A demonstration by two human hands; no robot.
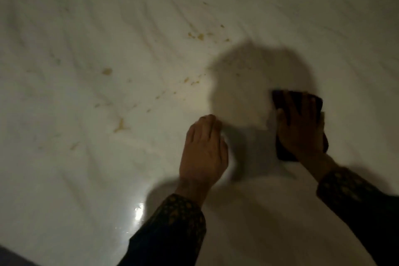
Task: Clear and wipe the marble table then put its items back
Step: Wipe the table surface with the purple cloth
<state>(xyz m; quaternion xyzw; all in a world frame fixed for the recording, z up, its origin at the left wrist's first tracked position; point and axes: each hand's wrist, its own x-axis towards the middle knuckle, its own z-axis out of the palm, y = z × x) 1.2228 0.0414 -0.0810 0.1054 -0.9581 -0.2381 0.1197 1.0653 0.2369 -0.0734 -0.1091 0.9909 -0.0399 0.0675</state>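
Note:
The white marble table (86, 39) with grey veins fills the view. My right hand (300, 129) lies flat on a dark cloth (282, 153) and presses it onto the marble at the right. My left hand (204, 151) rests palm down on the bare marble just left of it, with its fingers loosely together and nothing in it. Yellowish crumbs and stains (121, 125) are scattered over the marble to the left and beyond both hands, some near the middle (200, 36). Dark patterned sleeves cover both forearms.
The table's near edge (13, 254) shows at the bottom left corner. A wet glossy patch (138, 211) reflects light near my left sleeve. The shadow of a head falls on the marble just beyond my hands.

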